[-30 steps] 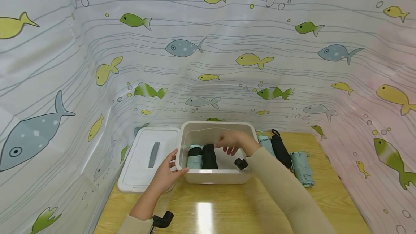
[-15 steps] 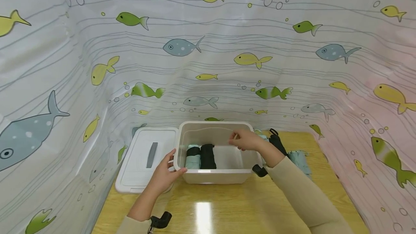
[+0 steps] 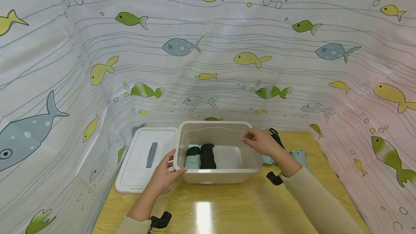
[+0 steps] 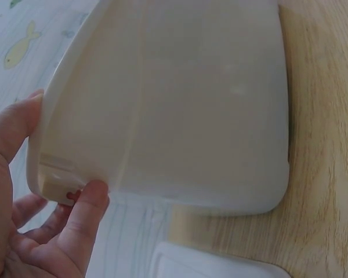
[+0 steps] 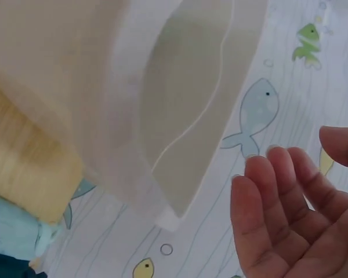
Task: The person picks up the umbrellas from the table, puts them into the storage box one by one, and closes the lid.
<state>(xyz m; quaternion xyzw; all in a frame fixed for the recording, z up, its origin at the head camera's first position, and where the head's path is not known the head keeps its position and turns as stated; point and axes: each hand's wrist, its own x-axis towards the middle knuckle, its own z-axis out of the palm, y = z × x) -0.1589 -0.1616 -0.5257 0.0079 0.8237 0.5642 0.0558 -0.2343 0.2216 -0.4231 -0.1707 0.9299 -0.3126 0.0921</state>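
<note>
A whitish plastic storage box stands on the table with its top uncovered. My left hand grips its left rim, thumb and fingers on either side of the corner in the left wrist view. Inside, at the left, a light blue folded umbrella with a black band lies beside a black folded umbrella. My right hand hovers over the box's right rim, fingers loosely bent and nothing in them. Beyond that rim lies another light blue umbrella, partly hidden by the hand.
Left of the box lies its white lid with a grey handle. At the right, a black umbrella with a wrist loop and a light blue one rest on the wooden table. A fish-print curtain surrounds the table.
My right hand has moved from inside the box, near the black umbrella, rightward to over the right rim. The left hand keeps its grip, and both umbrellas in the box lie as before.
</note>
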